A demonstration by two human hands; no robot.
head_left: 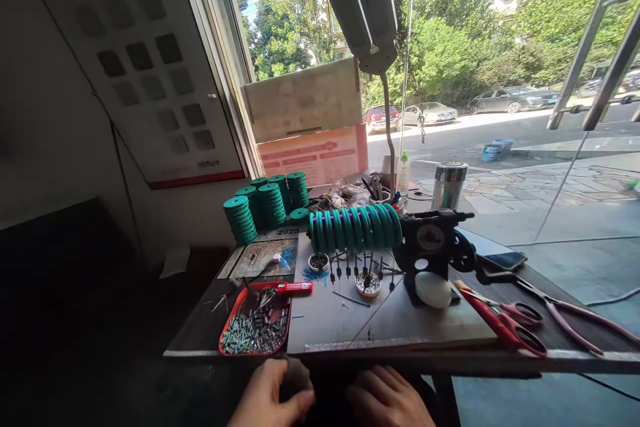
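My left hand [267,397] is below the table's front edge, its fingers curled around a small dark object [296,379] that I cannot identify. My right hand [387,399] rests beside it, fingers loosely bent, holding nothing visible. Just above them on the table [575,353] stands a red tray [227,330] filled with several small metal parts. A row of green spools [355,227] is mounted sideways on a black hand-crank machine [433,247] in the middle of the table.
Stacks of green spools [265,207] stand at the back left. Red-handled scissors [505,320] and pliers [565,310] lie at the right. A small dish [369,283], a metal cup [449,185], a lamp arm [387,120] and a phone [500,258] are farther back.
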